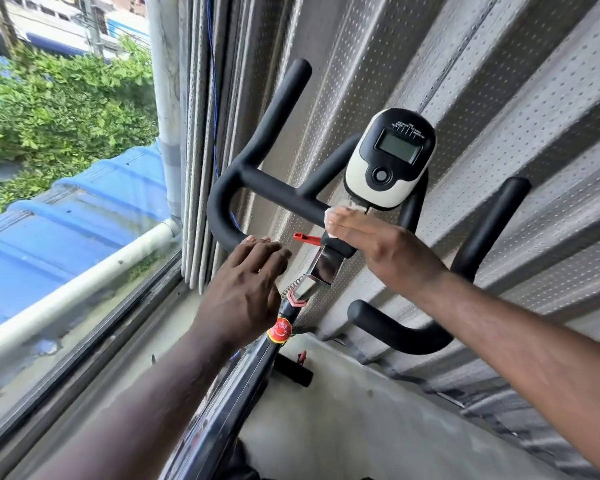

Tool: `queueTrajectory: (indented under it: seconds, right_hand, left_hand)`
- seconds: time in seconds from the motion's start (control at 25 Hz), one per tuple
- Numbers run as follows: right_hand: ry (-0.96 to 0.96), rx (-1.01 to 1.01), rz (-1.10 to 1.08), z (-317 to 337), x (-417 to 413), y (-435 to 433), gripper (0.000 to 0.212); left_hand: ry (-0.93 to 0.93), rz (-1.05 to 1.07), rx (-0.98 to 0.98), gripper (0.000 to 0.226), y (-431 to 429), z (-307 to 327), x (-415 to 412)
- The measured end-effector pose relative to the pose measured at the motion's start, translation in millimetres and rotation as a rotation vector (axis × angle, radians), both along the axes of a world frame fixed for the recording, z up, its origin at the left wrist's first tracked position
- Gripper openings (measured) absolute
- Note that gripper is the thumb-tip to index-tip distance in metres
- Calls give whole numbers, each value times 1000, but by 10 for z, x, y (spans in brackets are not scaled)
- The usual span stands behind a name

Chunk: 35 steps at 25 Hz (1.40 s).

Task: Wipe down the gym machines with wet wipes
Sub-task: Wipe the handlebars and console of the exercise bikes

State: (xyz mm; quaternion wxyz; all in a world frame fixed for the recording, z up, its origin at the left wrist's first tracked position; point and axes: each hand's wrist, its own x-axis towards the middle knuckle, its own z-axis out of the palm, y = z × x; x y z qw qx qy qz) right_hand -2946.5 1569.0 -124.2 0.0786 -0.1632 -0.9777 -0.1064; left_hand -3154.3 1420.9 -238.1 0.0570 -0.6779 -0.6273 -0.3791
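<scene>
An exercise bike fills the middle of the head view, with black foam handlebars (274, 195) and a white and black console (390, 157) with a grey screen. My right hand (385, 249) presses a white wet wipe (338, 211) against the handlebar crossbar just below the console, fingers flat over it. My left hand (248, 289) rests curled on the lower bend of the left handlebar. A chrome stem (323, 268) runs down from the crossbar between my hands.
A red lever (305, 238) sticks out left of the stem clamp, and a red round sticker (280, 330) sits on the black frame tube. A corrugated perforated metal wall (482, 98) stands behind the bike. A window (84, 237) is on the left.
</scene>
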Motion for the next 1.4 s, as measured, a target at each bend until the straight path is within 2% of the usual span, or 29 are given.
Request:
queueTrajectory:
  seconds: [0.2,0.28,0.36,0.44,0.52,0.6,0.72,0.8,0.88,0.96,1.08,1.2,1.32,1.4]
  right_hand:
    - [-1,14,-78,190,87,-253,55]
    - [54,37,-111,423,-213,-234,51]
    - [122,165,-192,688,-626,-99,45]
    - [55,244,-345,909,-1000,4,34]
    - [-116,247,-453,870,-1230,-87,21]
    - [-245,232,-411,580,-1274,-356,20]
    - [-217,155,-294,530,-1191,-551,22]
    - [-164,216,-357,851,-1245,-373,18]
    - [-123,368,-486,1151,-1265,-88,18]
    - [-183,444,-521,1233,-1328,-31,20]
    - [-352,288,-444,831,-1453,-481,20]
    - [-296,112,-390,741,-1438,-675,18]
    - [-107,285,-405,916,-1335,-224,16]
    - [-99,276,-421,872,-1230,-102,18]
  left_hand:
    - [-29,6,-11,50,5,-2,-3]
    - [-11,-22,-14,45,22,21,-32]
    - [11,-52,-22,35,50,72,-84]
    - [16,-62,-14,27,74,113,-125]
    - [-6,-80,14,28,79,89,-135]
    - [-29,-93,28,36,59,29,-142]
    - [-52,-120,32,41,54,-15,-191]
    - [-58,-137,53,39,69,-33,-210]
    - [-77,-135,77,37,66,-28,-193]
    - [-92,-126,97,37,59,-32,-164]
    - [-106,-122,91,38,53,-45,-173]
    - [-115,-127,76,39,59,-52,-182]
    - [-124,-138,64,39,61,-70,-187]
    - [-120,-134,46,39,65,-76,-189]
